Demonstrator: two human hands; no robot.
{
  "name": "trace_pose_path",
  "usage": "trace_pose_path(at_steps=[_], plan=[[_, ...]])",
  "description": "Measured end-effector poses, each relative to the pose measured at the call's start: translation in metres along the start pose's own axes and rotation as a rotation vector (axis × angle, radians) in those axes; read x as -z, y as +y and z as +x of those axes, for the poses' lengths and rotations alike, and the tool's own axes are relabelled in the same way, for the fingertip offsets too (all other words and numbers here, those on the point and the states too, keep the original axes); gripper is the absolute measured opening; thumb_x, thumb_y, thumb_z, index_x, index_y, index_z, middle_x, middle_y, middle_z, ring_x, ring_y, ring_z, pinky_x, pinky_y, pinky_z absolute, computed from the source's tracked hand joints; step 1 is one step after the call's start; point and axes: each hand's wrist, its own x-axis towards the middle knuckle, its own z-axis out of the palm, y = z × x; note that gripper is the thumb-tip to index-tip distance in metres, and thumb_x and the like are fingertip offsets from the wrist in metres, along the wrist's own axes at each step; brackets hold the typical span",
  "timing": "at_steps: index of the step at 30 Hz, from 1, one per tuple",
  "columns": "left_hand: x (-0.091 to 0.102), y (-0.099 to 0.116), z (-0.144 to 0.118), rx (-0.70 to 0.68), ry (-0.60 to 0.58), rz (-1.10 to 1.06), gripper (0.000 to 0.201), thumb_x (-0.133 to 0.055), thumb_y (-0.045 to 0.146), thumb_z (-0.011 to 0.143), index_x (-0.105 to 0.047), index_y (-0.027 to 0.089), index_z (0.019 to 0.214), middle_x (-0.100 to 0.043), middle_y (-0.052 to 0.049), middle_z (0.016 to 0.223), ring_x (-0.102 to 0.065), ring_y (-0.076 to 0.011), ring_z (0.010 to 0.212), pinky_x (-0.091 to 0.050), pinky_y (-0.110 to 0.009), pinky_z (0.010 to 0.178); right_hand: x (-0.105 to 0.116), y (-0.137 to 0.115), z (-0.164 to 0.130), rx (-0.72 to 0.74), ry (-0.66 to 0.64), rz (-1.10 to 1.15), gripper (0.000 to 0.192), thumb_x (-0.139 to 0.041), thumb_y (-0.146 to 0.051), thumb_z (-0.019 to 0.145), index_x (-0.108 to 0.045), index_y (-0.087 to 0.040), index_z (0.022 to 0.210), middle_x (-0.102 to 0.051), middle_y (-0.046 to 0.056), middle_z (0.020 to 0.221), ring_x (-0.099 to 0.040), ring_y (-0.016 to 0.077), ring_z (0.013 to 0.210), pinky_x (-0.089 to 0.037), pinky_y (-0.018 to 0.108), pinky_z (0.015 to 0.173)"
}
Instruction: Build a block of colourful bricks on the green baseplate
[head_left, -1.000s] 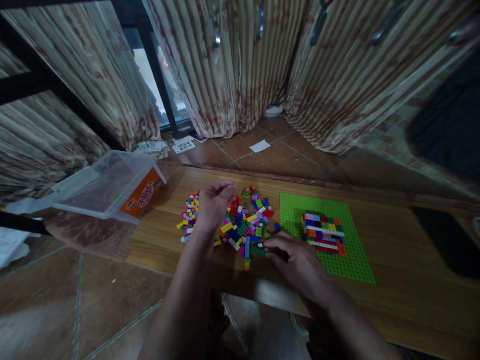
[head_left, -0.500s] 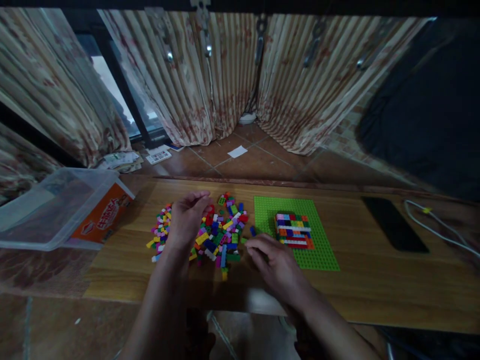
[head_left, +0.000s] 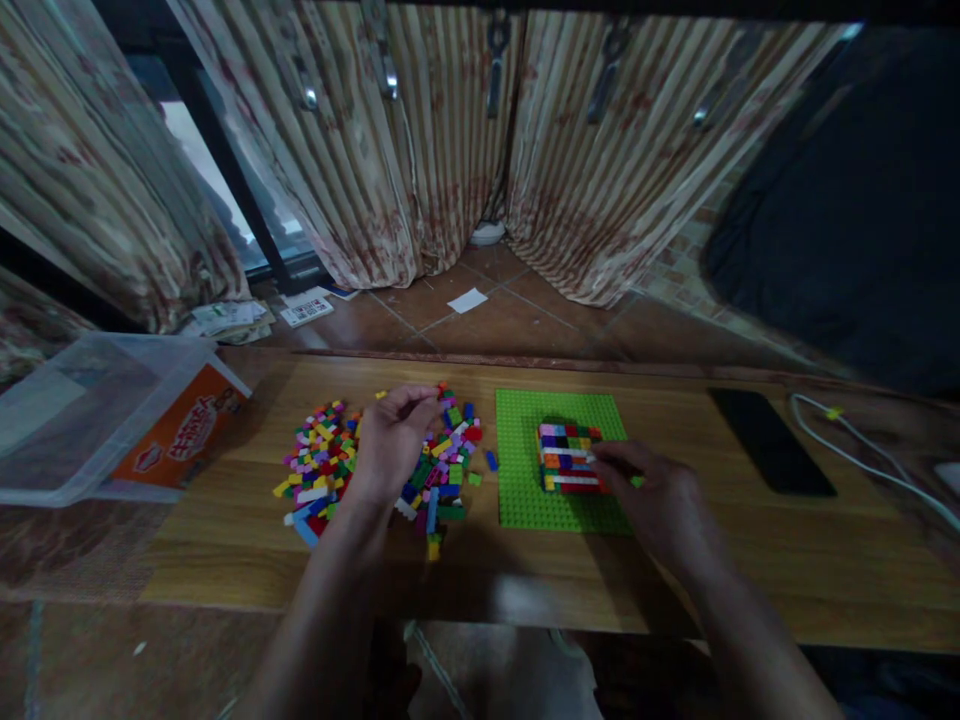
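My left hand (head_left: 397, 440) hovers over the pile of small coloured toy bricks (head_left: 454, 450), thumb and fingers curled together near its far edge. Whatever is between those fingertips is hidden. A rectangular block of joined bricks (head_left: 562, 458) in mixed colours, with long white and red rows, stands on the green studded baseplate (head_left: 525, 510). At that block's right side my right hand (head_left: 664, 495) has its fingers pinched together, the tips reaching its edge. I cannot make out what they hold. A blue brick (head_left: 492, 460) and a green brick (head_left: 475, 480) lie left of the baseplate.
A clear plastic box (head_left: 97, 430) with an orange label stands at the table's left end. More loose bricks (head_left: 319, 450) lie left of my left hand. On the right are a black flat slab (head_left: 772, 440) and a white cable (head_left: 847, 440). Curtains (head_left: 442, 150) hang beyond.
My right hand has moved right, from beside the loose green brick to the block's right edge. My left hand has shifted slightly right across the pile. The view has shifted slightly.
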Motion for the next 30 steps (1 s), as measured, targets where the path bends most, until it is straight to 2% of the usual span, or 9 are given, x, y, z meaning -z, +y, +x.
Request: trace_pose_path(at_steps=[6,10,15,30], plan=[[-0.039,-0.017,-0.022,-0.059,-0.321,0.106,0.018,-0.064,0.029,0.078,-0.070,0.015,0.088,-0.065,0.000,0.072,-0.057,-0.0113,0.063,-0.046,-0.023,0.061,-0.011,-0.003,0.000,0.063,-0.028,-0.033,0.016,-0.058,-0.031,0.086,-0.072,-0.022,0.086,-0.075,0.005,0.089,-0.071,0.0196,0.078,-0.055,0.031,0.073],[-0.053,-0.028,-0.031,-0.108,-0.466,0.221,0.019,-0.059,0.026,0.082,-0.071,0.015,0.093,-0.067,-0.002,0.077,-0.059,-0.0134,0.069,-0.047,-0.025,0.066,-0.015,-0.005,0.000,0.073,0.000,-0.043,0.015,-0.058,-0.028,0.085,-0.071,-0.021,0.086,-0.075,0.004,0.087,-0.071,0.0197,0.077,-0.055,0.032,0.072],[-0.057,-0.031,-0.036,-0.109,-0.518,0.300,0.021,-0.056,0.024,0.084,-0.071,0.016,0.097,-0.069,-0.002,0.082,-0.060,-0.0139,0.073,-0.046,-0.026,0.069,-0.017,-0.008,0.000,0.087,0.032,-0.020,0.013,-0.059,-0.027,0.084,-0.070,-0.021,0.085,-0.074,0.005,0.086,-0.070,0.0193,0.076,-0.055,0.031,0.071],[-0.058,-0.033,-0.036,-0.125,-0.528,0.373,0.022,-0.055,0.023,0.085,-0.072,0.016,0.097,-0.071,-0.003,0.085,-0.062,-0.0143,0.074,-0.046,-0.025,0.067,-0.018,-0.004,0.001,0.058,0.050,0.038,0.011,-0.061,-0.026,0.082,-0.069,-0.020,0.087,-0.072,0.005,0.086,-0.070,0.0186,0.075,-0.056,0.031,0.070]])
